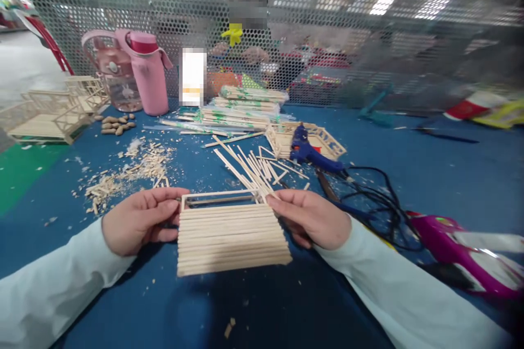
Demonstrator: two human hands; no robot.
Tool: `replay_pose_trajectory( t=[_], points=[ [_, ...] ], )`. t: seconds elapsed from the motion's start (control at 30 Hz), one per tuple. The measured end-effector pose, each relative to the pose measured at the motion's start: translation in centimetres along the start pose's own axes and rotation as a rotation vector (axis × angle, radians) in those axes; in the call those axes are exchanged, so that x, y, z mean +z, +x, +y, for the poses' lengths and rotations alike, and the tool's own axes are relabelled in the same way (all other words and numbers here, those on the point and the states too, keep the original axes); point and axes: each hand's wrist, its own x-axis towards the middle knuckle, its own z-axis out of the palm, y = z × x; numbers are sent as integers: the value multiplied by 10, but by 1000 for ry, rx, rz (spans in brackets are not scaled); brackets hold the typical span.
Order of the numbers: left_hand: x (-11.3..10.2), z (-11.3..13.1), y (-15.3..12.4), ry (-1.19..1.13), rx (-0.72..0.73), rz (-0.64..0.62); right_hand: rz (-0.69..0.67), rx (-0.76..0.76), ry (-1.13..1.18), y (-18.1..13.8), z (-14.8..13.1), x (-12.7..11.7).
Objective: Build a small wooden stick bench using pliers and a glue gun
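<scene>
A flat panel of wooden sticks [231,237], laid side by side with an open stick frame at its far edge, is held just above the blue table [164,305]. My left hand [137,220] grips its left edge. My right hand [311,217] grips its right edge. Both sleeves are pale blue. A loose bunch of thin sticks [249,166] lies just beyond the panel.
A blue glue gun [313,154] rests on a stick structure, its black cables [372,196] running right. A magenta tool [458,245] lies at right. Stick scraps [131,169], nuts, a pink bottle [149,73], stick packs [241,109] and stick models [53,109] sit behind. A mesh screen backs the table; a person sits beyond it.
</scene>
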Motion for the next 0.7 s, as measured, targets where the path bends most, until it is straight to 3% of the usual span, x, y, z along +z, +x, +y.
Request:
replay_pose_trajectory(
  t=[0.17,0.47,0.7],
  points=[
    [-1,2,1,11,27,-44,35,-49,-99,-1,0,-1],
    [-5,-4,3,94,121,-134,-72,-37,-169,-13,0,-1],
    [-4,1,4,55,87,-88,40,-307,-311,-19,-2,-17]
  ],
)
